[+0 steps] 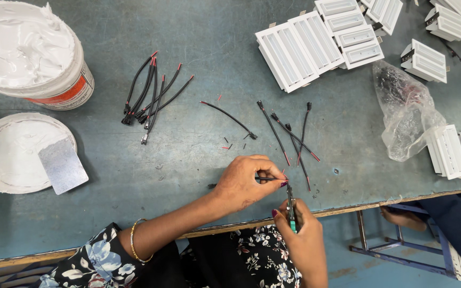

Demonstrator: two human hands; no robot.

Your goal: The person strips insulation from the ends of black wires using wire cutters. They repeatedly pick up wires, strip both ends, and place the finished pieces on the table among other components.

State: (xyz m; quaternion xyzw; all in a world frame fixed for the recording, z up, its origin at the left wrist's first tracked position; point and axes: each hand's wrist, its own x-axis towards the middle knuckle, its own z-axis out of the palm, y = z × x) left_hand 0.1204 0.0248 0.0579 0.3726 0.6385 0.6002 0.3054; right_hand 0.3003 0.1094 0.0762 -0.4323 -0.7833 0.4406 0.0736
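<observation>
pinching a thin black insulated wire [265, 178] between its fingertips, the left hand [246, 184] meets the right hand [302, 234], closed around a green-handled cutting tool [291, 209].

The person wears a black garment printed with flowers in white, pale blue and pink, with small green leaves among them. On the left arm the sleeve [89, 264] ends above the elbow, leaving the forearm bare. A thin gold bangle [134, 242] circles the left forearm just below that sleeve. The same floral cloth [262, 256] covers the lap. The nails on the fingers [283, 184] of the left hand [244, 184] and on the right hand [302, 234] are painted dark maroon.
</observation>
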